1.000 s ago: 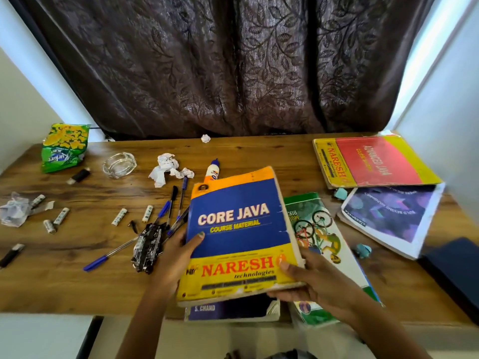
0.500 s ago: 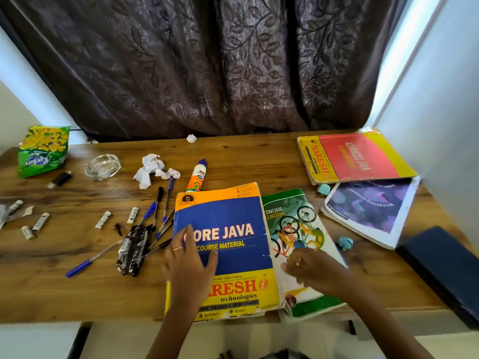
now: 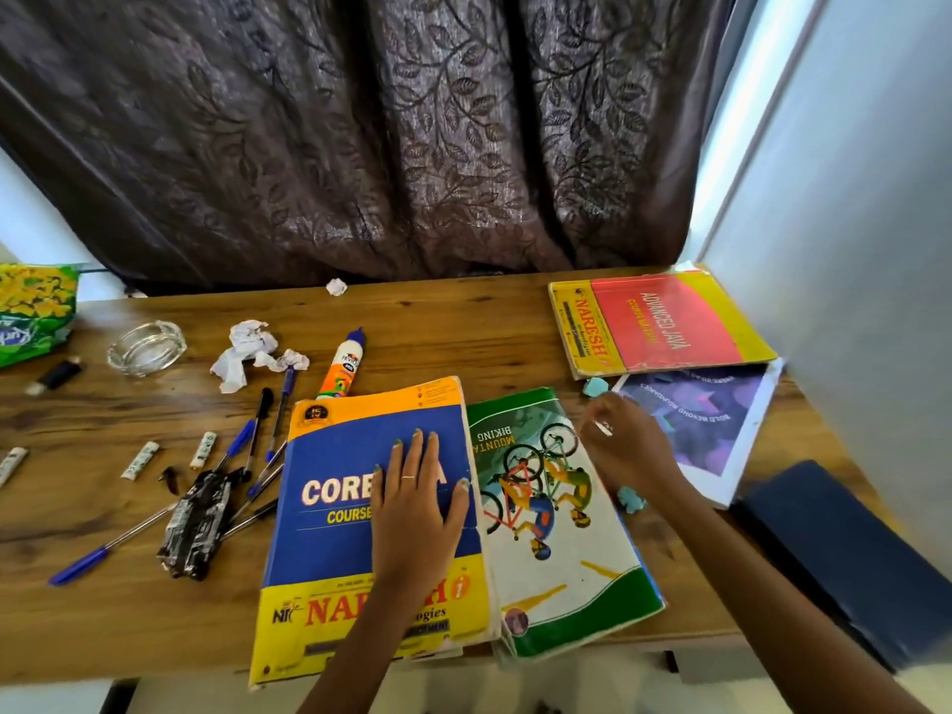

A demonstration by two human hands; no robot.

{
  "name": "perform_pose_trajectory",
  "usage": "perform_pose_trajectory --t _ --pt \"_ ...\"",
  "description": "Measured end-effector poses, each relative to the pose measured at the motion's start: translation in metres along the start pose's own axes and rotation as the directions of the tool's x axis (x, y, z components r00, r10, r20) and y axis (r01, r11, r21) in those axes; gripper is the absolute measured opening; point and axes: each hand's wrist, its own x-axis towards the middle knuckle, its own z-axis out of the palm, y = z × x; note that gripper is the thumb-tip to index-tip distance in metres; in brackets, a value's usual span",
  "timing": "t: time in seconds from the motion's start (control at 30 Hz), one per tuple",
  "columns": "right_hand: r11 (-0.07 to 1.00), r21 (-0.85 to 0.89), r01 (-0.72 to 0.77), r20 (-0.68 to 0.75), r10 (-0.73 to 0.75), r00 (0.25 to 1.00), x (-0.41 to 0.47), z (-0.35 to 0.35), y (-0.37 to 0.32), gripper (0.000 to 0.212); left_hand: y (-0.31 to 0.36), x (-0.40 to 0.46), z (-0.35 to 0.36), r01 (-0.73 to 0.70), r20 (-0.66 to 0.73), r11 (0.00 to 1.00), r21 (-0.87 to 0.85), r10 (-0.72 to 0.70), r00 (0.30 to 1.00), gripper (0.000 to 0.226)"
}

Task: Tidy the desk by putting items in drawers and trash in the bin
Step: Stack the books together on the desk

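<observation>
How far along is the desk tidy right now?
Barely begun: nothing looks put away. In hand: the left hand rests flat on the Core Java book, while the right hand reaches over the mountain biking book. Left: crumpled paper, pens, glue bottle and snack packet.

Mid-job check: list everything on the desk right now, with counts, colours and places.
Books: four; blue-yellow and green-white front centre, red-yellow and purple-white back right.
Pens: several, blue, left of centre.
Glue bottle: one, white-orange, behind blue book.
Crumpled paper: white, back left.
Ashtray: one, clear, back left.
Snack bag: one, green-yellow, far left.
Black wrapper: one, by pens.
Dark case: one, navy, right edge.
Left hand: flat on blue book.
Right hand: above purple-white book; grip unclear.
</observation>
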Motion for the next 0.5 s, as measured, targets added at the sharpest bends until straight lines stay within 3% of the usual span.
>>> perform_pose_trajectory --t 0.07,0.13,0.27,0.37,0.5 --pt "1.0 0.014 0.009 -0.082 -0.008 0.997 0.017 0.002 0.007 0.019 -0.002 0.0 0.001 -0.002 -0.014 1.0 -0.001 0.002 1.0 0.076" --pt "0.995 -0.094 0.027 -0.079 -0.035 0.996 0.04 0.005 0.013 0.029 -0.002 0.0 0.002 -0.007 -0.027 1.0 0.009 0.008 1.0 0.078" --pt "0.935 -0.348 0.069 0.009 -0.07 0.997 0.085 0.017 0.014 0.049 -0.004 -0.001 0.003 -0.002 -0.029 1.0 0.007 0.002 1.0 0.089" --pt "0.895 -0.442 0.061 0.117 -0.01 0.993 0.107 0.031 0.019 0.071 -0.002 -0.001 0.003 0.026 -0.018 1.0 -0.004 -0.027 0.999 0.083" --pt "0.844 -0.533 0.062 0.124 0.005 0.992 0.12 0.04 0.022 0.07 0.001 -0.001 0.003 0.056 -0.011 0.998 0.008 -0.056 0.998 0.077"
